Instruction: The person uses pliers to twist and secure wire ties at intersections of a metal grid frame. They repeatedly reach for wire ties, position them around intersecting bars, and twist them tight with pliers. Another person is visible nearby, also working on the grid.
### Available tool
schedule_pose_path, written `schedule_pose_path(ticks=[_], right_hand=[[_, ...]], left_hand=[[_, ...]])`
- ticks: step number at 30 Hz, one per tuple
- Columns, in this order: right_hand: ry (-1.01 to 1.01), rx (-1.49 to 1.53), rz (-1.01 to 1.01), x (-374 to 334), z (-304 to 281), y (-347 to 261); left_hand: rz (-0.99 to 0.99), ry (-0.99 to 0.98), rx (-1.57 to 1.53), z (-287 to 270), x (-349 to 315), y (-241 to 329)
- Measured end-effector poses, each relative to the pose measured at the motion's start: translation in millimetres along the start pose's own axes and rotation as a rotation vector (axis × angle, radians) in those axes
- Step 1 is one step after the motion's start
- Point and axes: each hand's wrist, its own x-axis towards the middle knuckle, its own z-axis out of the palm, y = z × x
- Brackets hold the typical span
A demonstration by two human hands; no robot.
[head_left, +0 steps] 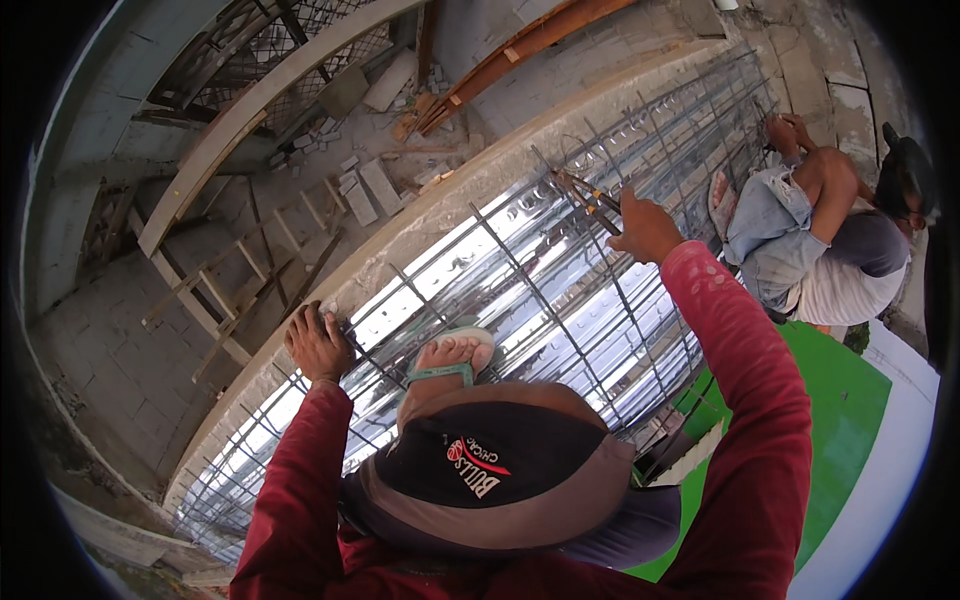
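- Two hands work on one grid of steel reinforcing bars [560, 290], which runs diagonally from the lower left of the frame to the upper right, lying over bright corrugated metal decking [470, 250].
- Right hand [645, 228], right of centre in the upper half: its grip is clenched around a pair of pliers [585, 195], whose tips meet a bar crossing, apparently to bear on the tie wire at that joint.
- Left hand [318, 345], left of centre: spread flat with the fingers pressing on the bars near the grid's edge; it grasps nothing and probably serves as a brace for the reaching body.
- One sandalled foot [452, 355], at centre, rests directly on the bars, so weight is carried by the steel and not the thin decking.
- A second person [820, 230] crouches at the upper right, hands low on the same grid.
- A wooden ladder [240, 280] and scattered bricks [365, 190] lie on the floor below, upper left.
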Motion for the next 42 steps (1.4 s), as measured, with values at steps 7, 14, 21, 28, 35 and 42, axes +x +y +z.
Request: schedule_pose_path(ticks=[7, 14, 21, 28, 35, 42], right_hand=[[0.717, -0.72, -0.588, 4, -47, 2], [0.023, -0.136, -0.021, -9, -32, -38], [-0.467, 0.879, 0.213, 4, -61, -19], [-0.009, -0.36, -0.102, -6, -55, -30], [0.529, -0.926, -0.593, -7, -58, -16], [0.382, -0.689, -0.436, -2, -44, -5]], left_hand=[[-0.01, -0.001, 0.011, 0, -1, -3], [-0.016, -0.024, 0.016, -3, 1, 0], [-0.023, -0.022, 0.012, 0, -1, -1], [0.001, 0.004, 0.006, -3, -1, 1], [-0.008, -0.011, 0.014, -4, 0, 1], [0.013, -0.018, 0.031, -4, 2, 1]])
